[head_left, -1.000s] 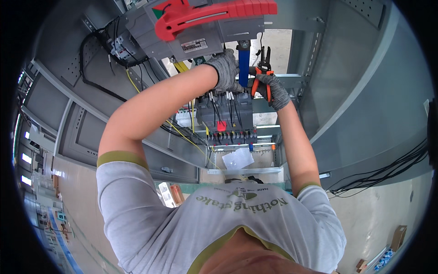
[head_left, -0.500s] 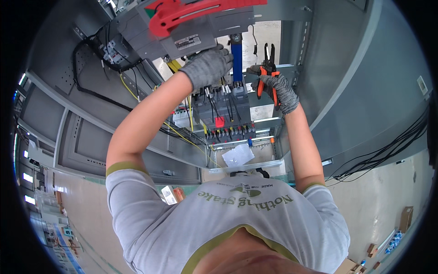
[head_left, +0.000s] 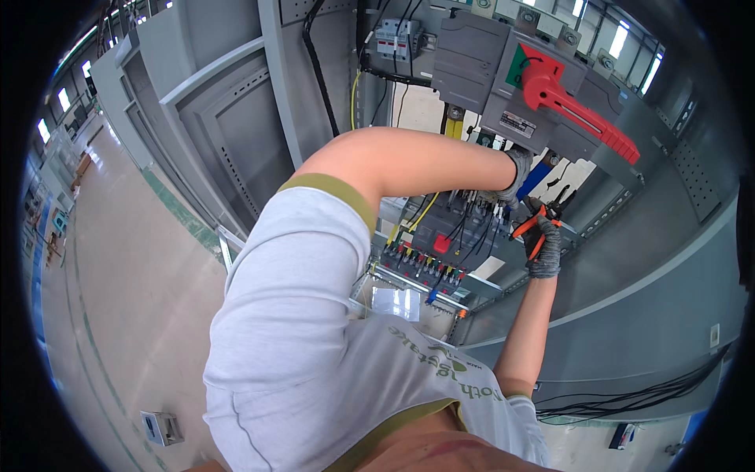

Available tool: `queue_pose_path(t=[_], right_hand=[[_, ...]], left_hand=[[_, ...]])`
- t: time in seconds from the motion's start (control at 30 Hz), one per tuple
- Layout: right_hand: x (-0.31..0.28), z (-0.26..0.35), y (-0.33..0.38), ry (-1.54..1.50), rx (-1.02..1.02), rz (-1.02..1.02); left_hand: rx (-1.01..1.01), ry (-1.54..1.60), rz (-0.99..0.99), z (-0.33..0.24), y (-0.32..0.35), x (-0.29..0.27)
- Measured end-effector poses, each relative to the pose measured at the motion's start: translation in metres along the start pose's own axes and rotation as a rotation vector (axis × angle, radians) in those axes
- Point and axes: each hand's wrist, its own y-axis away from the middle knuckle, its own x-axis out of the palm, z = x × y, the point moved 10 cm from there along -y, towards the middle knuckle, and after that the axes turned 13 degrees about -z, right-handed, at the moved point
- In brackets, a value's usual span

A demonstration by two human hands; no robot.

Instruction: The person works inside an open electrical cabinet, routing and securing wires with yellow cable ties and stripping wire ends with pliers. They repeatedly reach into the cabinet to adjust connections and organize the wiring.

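My left hand (head_left: 515, 175), in a grey glove, reaches under the big grey switch (head_left: 515, 124) with the red lever handle (head_left: 578, 110). It is beside a blue busbar (head_left: 537, 178), and its fingers are mostly hidden. My right hand (head_left: 544, 248), also gloved, is closed around orange-handled wire strippers (head_left: 528, 226), whose black jaws point up and to the right. Below my left hand, black wires with white ends (head_left: 469, 224) hang in front of a grey breaker (head_left: 429, 228) with a red part. A row of terminals (head_left: 421, 266) runs along its lower edge.
Grey cabinet panels (head_left: 228, 134) stand at the left, and a curved grey panel (head_left: 629, 315) is at the right. A small grey device (head_left: 395, 41) is mounted upper left of the switch. A clear sheet (head_left: 395, 303) lies low in the cabinet. Black cables (head_left: 629, 401) hang at lower right.
The view has swung and tilted, so the cabinet now appears farther right. My left hand has gone further behind the forearm and switch. The wire strippers stay in my right hand, closer to my left.
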Motion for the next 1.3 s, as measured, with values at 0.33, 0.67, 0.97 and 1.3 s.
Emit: queue_pose_path(t=[0.33,0.67,0.97,1.3], right_hand=[[-0.002,0.006,0.028,0.007,-0.016,-0.117],[0.008,0.024,0.040,0.135,-0.002,-0.037],[0.027,0.038,0.054,0.024,0.026,0.031],[0.063,0.071,0.061,-0.151,0.043,0.195]], left_hand=[[0.023,0.256,-0.281,0.010,0.005,-0.017],[0.023,0.033,-0.646,0.020,0.030,-0.051],[-0.359,0.562,-0.616,0.029,0.067,-0.075],[-0.570,1.587,-1.207,0.023,0.056,-0.042]])
